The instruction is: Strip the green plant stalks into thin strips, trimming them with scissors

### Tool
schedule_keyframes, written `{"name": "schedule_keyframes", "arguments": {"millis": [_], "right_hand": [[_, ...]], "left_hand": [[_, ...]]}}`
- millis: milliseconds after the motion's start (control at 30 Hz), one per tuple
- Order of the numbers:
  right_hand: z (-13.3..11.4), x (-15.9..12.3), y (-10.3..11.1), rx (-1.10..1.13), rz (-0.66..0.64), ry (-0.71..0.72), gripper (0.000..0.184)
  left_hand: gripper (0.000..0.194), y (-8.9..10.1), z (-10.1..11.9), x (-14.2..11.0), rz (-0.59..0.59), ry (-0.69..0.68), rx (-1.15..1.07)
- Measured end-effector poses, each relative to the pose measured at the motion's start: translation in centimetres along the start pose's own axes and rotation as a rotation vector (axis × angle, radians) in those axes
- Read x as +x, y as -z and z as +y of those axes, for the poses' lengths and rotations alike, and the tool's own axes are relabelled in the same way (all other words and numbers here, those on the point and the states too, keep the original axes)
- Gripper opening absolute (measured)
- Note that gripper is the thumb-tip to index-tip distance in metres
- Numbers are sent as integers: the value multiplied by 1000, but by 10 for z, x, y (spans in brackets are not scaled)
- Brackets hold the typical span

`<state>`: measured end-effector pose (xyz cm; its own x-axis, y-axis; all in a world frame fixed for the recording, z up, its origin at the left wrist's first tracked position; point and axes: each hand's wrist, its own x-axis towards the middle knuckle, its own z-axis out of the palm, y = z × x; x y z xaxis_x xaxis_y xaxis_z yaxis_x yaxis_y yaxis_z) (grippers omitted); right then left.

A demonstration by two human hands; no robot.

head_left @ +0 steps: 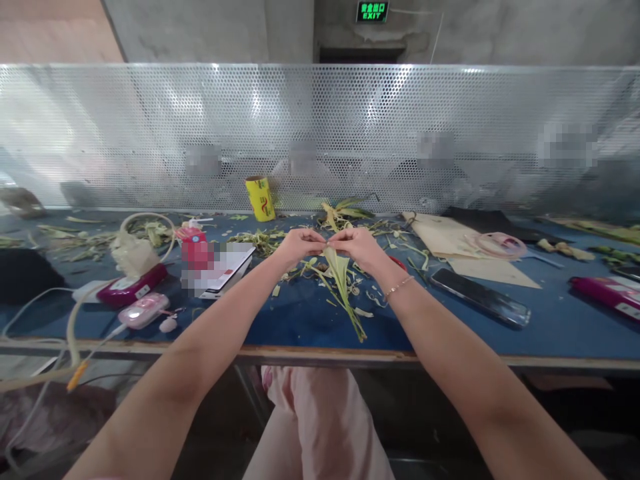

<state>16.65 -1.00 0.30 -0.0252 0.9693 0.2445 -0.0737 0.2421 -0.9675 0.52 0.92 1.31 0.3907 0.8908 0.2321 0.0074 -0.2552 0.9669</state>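
Observation:
My left hand [303, 244] and my right hand [354, 244] meet at the middle of the table, fingertips pinched close together. Between them they grip the upper end of a pale green leaf [340, 272]. It hangs down and narrows into thin stalks near the table's front edge. Strips and shreds of plant [263, 240] lie around and under both hands. Just beyond my fingers rests a bigger piece of greenery [345, 210] with light roots or stems. My fingers hide the leaf's top end.
A blue table [295, 327] ends at a perforated metal screen [330, 127]. Leftward are a yellow can [261, 199], a white box [233, 267], a pink case [144, 311] and cables. To the right lie a phone [480, 297], brown paper [450, 240] and a tape roll [500, 245].

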Motion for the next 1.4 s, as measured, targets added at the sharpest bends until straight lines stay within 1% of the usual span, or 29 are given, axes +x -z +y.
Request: {"name": "schedule_keyframes", "arguments": {"millis": [67, 167, 267, 367, 500, 667, 767, 867, 1000, 1067, 1100, 1167, 1233, 1333, 1400], "right_hand": [[1, 0, 0, -7, 6, 6, 25], [2, 1, 1, -32, 0, 37, 23], [1, -1, 2, -71, -11, 43, 22], [-1, -4, 1, -75, -34, 2, 21], [-3, -6, 0, -27, -64, -43, 18], [-3, -3, -1, 33, -23, -34, 19], [-4, -3, -1, 28, -18, -23, 22], [-5, -5, 0, -99, -23, 28, 19], [-8, -6, 4, -536, -49, 187, 11], [-10, -7, 6, -723, -63, 282, 11], [-10, -8, 7, -779, -70, 327, 11], [-10, -9, 8, -822, -96, 400, 13], [-10, -10, 8, -800, -136, 444, 17], [-10, -11, 7, -772, -195, 465, 23], [-12, -10, 11, -806, -208, 463, 26]], "left_hand": [[20, -1, 1, -1, -11, 68, -85], [21, -4, 1, -2, 13, 76, -102], [19, -6, 1, -2, 65, 16, -50], [15, -5, 1, -1, 112, -75, 15], [14, -1, 0, 2, 126, -181, 106], [15, 0, -1, 3, 103, -213, 130], [17, -2, -1, 2, 76, -174, 88], [17, -2, 1, 0, 15, -107, 110], [10, 1, 3, -1, -34, -67, 295], [6, 2, 3, -2, -42, -48, 324], [5, 2, 4, -2, -49, -31, 311], [5, 1, 6, -3, -58, 14, 257], [8, 0, 8, -3, -57, 59, 220], [13, 1, 12, -4, -68, 78, 241], [17, 3, 13, -4, -119, 60, 290]]}}
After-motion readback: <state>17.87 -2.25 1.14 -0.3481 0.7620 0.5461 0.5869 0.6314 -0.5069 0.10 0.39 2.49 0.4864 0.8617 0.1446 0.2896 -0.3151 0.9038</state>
